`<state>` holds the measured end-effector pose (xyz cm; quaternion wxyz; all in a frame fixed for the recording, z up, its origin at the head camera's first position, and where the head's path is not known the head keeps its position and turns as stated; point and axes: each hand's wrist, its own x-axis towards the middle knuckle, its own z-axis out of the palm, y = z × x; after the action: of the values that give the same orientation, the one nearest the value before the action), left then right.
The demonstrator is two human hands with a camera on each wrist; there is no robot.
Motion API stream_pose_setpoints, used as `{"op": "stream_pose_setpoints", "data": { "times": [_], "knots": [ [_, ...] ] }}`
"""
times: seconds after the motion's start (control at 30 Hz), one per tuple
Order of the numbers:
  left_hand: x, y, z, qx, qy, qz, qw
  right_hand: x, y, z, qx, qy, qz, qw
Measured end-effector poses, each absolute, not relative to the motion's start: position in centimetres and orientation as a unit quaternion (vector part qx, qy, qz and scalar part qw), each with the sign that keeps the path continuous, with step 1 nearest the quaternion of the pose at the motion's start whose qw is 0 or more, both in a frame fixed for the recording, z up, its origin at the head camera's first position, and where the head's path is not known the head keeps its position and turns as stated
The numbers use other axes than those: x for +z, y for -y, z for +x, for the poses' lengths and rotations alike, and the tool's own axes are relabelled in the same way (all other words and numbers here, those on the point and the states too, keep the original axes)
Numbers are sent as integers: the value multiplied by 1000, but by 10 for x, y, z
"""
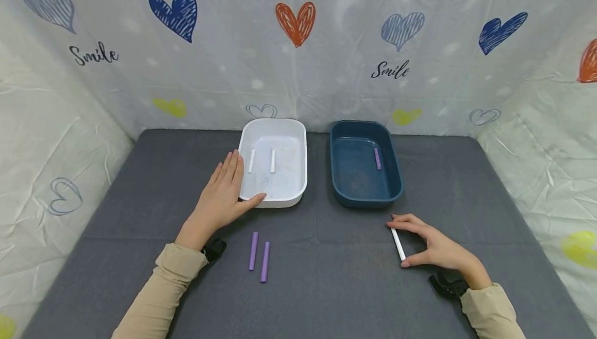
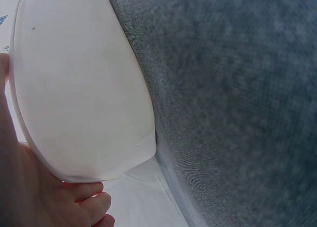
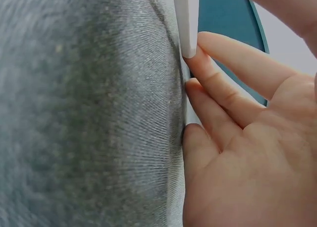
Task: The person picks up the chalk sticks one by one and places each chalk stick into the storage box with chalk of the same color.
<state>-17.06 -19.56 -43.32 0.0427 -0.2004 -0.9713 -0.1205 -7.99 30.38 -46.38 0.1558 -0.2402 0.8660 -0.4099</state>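
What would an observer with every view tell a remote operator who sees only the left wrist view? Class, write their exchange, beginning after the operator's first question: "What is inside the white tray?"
Observer: Two white sticks lie in the white tray.
Operator: I see only its outside. What does the right hand hold?
Observer: A third white stick, between thumb and fingers.
Operator: And the blue tray, which I can't see at all?
Observer: One purple stick lies in it.
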Motion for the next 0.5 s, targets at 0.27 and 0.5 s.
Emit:
{"op": "stream_pose_setpoints", "data": {
  "times": [0.27,0.5],
  "knots": [
    [-434,196,-171,-121,971,-201,45,-463,-300,-82,-413,-864,-242,155],
    [-433,195,-171,-119,972,-196,41,-462,-292,-85,-443,-845,-253,164]
  ]
}}
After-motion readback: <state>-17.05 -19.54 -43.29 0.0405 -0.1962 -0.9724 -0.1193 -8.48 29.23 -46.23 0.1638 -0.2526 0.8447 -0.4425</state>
